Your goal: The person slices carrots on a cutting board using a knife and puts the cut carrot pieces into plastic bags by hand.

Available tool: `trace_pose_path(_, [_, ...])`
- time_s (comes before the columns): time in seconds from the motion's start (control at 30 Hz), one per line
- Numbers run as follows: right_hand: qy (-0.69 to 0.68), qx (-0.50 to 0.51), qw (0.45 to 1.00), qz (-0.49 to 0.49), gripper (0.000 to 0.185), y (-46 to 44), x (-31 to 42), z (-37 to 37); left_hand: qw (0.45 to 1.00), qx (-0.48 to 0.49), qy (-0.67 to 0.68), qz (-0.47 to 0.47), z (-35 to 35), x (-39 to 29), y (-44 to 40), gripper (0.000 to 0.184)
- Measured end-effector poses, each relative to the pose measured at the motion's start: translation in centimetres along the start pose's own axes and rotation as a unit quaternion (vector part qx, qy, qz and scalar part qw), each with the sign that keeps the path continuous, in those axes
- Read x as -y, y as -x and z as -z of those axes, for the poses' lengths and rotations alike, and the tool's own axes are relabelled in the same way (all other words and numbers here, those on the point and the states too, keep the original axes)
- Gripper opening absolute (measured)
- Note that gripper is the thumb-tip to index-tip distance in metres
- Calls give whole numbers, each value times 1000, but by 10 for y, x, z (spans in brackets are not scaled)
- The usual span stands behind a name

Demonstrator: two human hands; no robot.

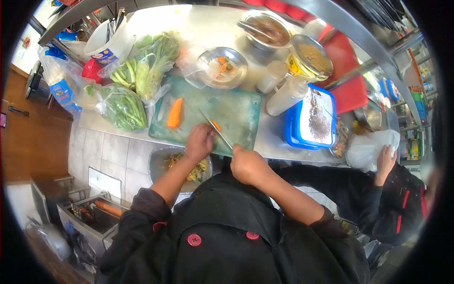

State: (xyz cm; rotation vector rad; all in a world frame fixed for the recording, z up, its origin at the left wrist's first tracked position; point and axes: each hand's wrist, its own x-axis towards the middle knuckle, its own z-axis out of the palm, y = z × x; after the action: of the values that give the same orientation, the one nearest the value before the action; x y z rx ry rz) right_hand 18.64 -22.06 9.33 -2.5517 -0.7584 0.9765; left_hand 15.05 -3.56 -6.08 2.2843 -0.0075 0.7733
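Left: two plastic bags of green vegetables [122, 110]; red container [91, 71] beyond, then white bucket [97, 41]. Far: metal bowl [273, 46], brown contents, metal utensil [257, 31] laid in it. Right: squeeze bottle [285, 97] beside blue tub [291, 124].

And here's a pale tiled floor [113, 147] stretching away on the left, dark grout lines crossing it, running up to a brown wooden panel [45, 142] with a dark handle [18, 110]! Down in the lower left sits a boxy metal unit [82, 222], while bright light washes the far end of the long steel table [273, 137]. Overhead, a metal frame [364, 35] sweeps across, bowed by the lens, and crowded shelving [410, 128] lines the right edge!
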Motion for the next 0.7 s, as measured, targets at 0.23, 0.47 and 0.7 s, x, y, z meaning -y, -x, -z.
trace_pose_path(0.23, [4,-34,999,20,23,-38,-15,-34,993,99,-55,31,-3,4,8,23])
trace_pose_path(0.47, [-65,-65,994,50,31,-38,-36,-6,999,27,-15,17,0,-1,-1,24])
trace_pose_path(0.7, [-107,-120,987,24,28,10,-51,5,997,30,-23,65,14,1,6,30])
